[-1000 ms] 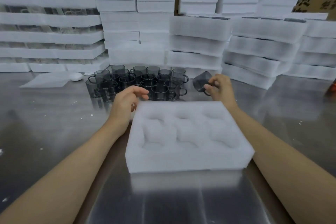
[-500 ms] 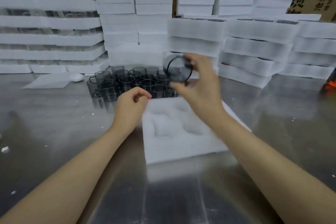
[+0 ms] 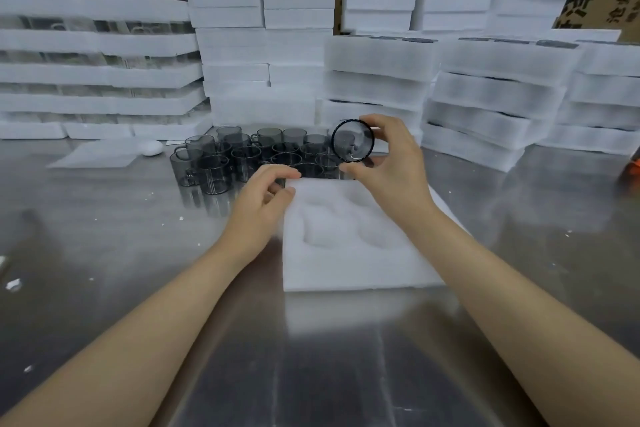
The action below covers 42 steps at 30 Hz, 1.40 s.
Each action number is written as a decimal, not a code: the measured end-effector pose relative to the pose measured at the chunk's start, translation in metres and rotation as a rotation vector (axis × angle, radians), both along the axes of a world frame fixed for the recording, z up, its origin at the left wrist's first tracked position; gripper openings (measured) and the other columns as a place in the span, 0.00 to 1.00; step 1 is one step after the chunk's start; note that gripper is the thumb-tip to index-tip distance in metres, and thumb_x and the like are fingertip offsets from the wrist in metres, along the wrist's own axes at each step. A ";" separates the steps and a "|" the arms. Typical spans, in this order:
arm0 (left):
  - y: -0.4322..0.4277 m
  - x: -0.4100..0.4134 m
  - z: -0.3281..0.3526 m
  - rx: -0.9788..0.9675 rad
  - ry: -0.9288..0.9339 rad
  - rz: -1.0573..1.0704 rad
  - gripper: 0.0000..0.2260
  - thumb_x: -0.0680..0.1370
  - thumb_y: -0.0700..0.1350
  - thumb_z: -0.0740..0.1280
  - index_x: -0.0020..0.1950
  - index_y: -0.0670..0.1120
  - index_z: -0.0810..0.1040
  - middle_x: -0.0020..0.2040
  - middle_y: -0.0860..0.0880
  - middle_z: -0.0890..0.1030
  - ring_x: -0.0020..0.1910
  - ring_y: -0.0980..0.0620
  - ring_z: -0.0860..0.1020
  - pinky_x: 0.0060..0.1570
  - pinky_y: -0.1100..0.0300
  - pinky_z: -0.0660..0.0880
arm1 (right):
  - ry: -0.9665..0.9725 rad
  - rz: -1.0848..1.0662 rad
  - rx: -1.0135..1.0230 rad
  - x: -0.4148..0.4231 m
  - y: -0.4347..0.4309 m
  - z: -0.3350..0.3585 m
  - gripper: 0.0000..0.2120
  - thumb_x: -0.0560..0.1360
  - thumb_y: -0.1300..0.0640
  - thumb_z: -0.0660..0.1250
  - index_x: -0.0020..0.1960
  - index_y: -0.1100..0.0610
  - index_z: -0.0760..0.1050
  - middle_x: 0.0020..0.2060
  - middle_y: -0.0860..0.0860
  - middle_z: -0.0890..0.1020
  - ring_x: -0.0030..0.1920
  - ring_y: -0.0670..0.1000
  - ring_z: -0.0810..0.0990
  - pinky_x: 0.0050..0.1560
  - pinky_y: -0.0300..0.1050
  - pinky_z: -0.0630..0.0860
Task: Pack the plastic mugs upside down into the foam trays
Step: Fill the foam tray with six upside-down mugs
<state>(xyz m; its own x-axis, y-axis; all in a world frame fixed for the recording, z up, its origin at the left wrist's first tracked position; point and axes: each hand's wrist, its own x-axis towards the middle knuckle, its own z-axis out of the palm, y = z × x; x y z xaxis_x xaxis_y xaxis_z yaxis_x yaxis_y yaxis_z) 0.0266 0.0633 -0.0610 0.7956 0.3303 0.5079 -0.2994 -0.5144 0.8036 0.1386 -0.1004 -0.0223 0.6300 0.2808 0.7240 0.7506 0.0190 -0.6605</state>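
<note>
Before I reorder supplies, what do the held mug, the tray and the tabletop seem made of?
Mug: smoky, glossy, see-through; plastic or glass by look alone. Tray: white foam, matte, soft fuzzy edges. Tabletop: probably brushed steel; it gives blurred reflections.

One smoky, see-through mug (image 3: 353,145) is up off the surface above the far edge of the foam tray (image 3: 346,253), tipped on its side with its round mouth facing back, pinched by the right hand (image 3: 391,163). The other mugs (image 3: 242,159) stand upright, packed close in rows just behind the tray. The tray is white with round hollows facing up and lies flat on the steel table (image 3: 104,236), its far-left corner gripped by the left hand (image 3: 259,204).
</note>
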 end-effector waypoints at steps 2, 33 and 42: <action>0.003 0.002 -0.003 0.039 0.045 -0.046 0.10 0.78 0.40 0.62 0.55 0.52 0.77 0.54 0.52 0.74 0.45 0.54 0.71 0.47 0.67 0.67 | -0.008 -0.009 -0.002 -0.002 0.000 -0.001 0.28 0.63 0.63 0.78 0.59 0.48 0.72 0.53 0.37 0.73 0.54 0.34 0.74 0.45 0.29 0.76; -0.004 0.002 -0.002 0.100 -0.047 0.037 0.13 0.81 0.52 0.51 0.59 0.66 0.71 0.52 0.75 0.73 0.58 0.68 0.67 0.55 0.79 0.59 | -0.164 0.140 -0.576 -0.013 -0.003 0.000 0.15 0.80 0.51 0.61 0.64 0.53 0.76 0.59 0.44 0.79 0.55 0.31 0.70 0.56 0.21 0.62; 0.000 0.004 -0.003 0.084 0.081 0.013 0.13 0.85 0.49 0.51 0.59 0.55 0.75 0.56 0.63 0.75 0.60 0.65 0.65 0.55 0.79 0.58 | -0.119 0.062 -0.610 -0.016 -0.004 0.000 0.12 0.77 0.42 0.62 0.51 0.47 0.81 0.40 0.43 0.83 0.39 0.44 0.76 0.45 0.47 0.75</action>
<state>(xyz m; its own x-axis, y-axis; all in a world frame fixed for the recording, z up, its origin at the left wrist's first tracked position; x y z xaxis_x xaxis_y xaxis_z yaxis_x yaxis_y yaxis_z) 0.0307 0.0633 -0.0642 0.8312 0.3000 0.4680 -0.2277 -0.5844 0.7789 0.1227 -0.1048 -0.0220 0.5243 0.6994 0.4858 0.8292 -0.2896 -0.4781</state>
